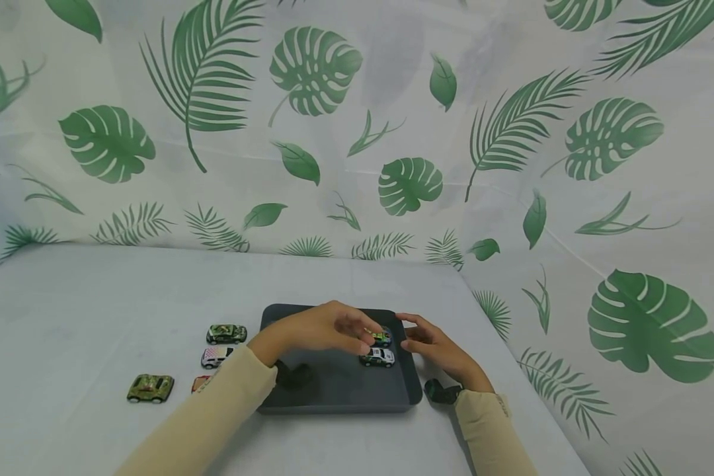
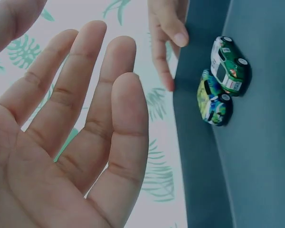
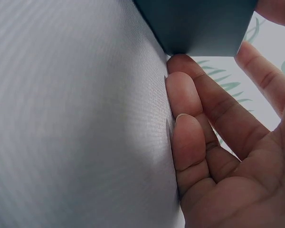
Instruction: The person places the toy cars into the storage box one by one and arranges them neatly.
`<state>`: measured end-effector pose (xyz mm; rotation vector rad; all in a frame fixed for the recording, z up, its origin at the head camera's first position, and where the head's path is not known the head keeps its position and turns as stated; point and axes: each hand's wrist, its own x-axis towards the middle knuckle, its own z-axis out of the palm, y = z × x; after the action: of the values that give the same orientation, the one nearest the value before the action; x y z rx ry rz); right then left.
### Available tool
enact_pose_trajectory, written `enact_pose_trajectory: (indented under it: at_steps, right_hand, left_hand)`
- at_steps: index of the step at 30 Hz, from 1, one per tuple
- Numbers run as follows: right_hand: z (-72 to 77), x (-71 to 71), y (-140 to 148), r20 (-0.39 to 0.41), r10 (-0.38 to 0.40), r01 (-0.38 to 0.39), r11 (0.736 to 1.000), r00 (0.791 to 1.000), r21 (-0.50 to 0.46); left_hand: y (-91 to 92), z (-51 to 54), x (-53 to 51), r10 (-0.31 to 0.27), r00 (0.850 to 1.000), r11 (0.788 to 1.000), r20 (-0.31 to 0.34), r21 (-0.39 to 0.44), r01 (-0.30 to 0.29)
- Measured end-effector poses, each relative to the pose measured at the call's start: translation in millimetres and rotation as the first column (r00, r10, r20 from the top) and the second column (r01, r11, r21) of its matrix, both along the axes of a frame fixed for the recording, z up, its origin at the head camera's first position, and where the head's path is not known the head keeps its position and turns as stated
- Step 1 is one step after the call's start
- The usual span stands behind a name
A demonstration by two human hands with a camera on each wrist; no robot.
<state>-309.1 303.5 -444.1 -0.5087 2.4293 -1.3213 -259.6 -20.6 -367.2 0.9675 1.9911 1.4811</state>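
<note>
My left hand (image 1: 324, 328) hovers over a dark grey tray (image 1: 345, 393), fingers spread and relaxed. Nothing lies in its palm in the left wrist view. Two toy cars stand side by side in the tray at its right end: a white-and-green toy car (image 1: 378, 357) and a yellow, green and blue toy car (image 2: 213, 99), the latter partly behind my left fingertips in the head view. My right hand (image 1: 443, 354) is at the tray's right side. In the right wrist view its fingertips (image 3: 186, 92) rest on the tabletop, the foremost ones touching the tray's outer wall (image 3: 204, 33).
Left of the tray are a dark green toy car (image 1: 227, 334), a white-and-pink toy car (image 1: 216, 357), a camouflage toy car (image 1: 151, 388) and a red-orange toy car (image 1: 199, 383), partly hidden by my left sleeve. A leaf-print cloth (image 1: 333, 152) hangs behind the white table (image 1: 65, 317).
</note>
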Motion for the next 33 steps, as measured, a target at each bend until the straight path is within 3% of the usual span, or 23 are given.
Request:
enact_pose_trajectory:
  at_steps: [12, 33]
  right_hand:
    - [-1.2, -0.6, -2, 0.004, -0.010, 0.010, 1.000, 1.000, 0.000]
    - [1.2, 0.2, -3, -0.003, -0.016, 0.016, 1.000, 1.000, 0.023]
  left_hand:
    - [-24.4, -0.9, 11.0, -0.026, 1.000, 0.999, 0.009, 0.021, 0.026]
    - [-81.9, -4.1, 29.7, 0.055, 0.998, 0.998, -0.023, 0.015, -0.054]
